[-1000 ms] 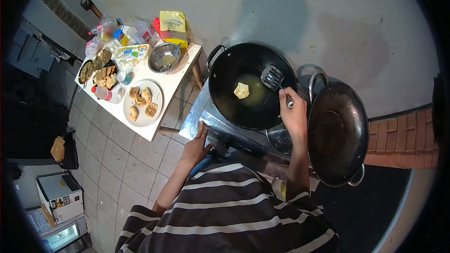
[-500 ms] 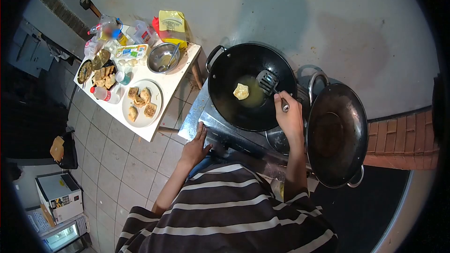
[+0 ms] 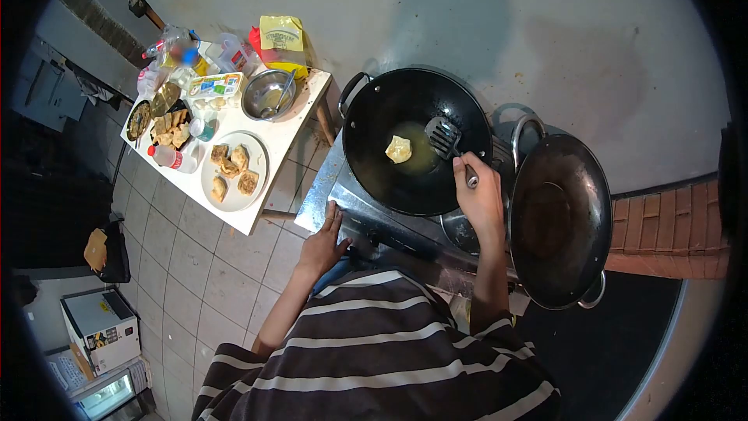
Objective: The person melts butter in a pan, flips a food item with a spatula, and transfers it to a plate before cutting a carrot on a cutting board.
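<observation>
A black wok (image 3: 374, 117) sits on a metal stove (image 3: 343, 203), with a pool of oil and one pale piece of food (image 3: 398, 149) in it. My right hand (image 3: 479, 196) grips the handle of a slotted spatula (image 3: 444, 138), whose blade rests in the oil just right of the food. My left hand (image 3: 323, 243) lies flat on the stove's front left edge, fingers apart, holding nothing. My striped shirt fills the bottom of the view.
A second, empty wok (image 3: 557, 222) stands to the right of my right hand. A white table (image 3: 288, 136) at left carries a plate of fried pieces (image 3: 234, 170), a metal bowl (image 3: 269, 95), bottles and packets. Tiled floor lies below it.
My right hand has drawn the spatula down and left, from the wok's upper right side into the oil beside the food. My left hand has stayed on the stove.
</observation>
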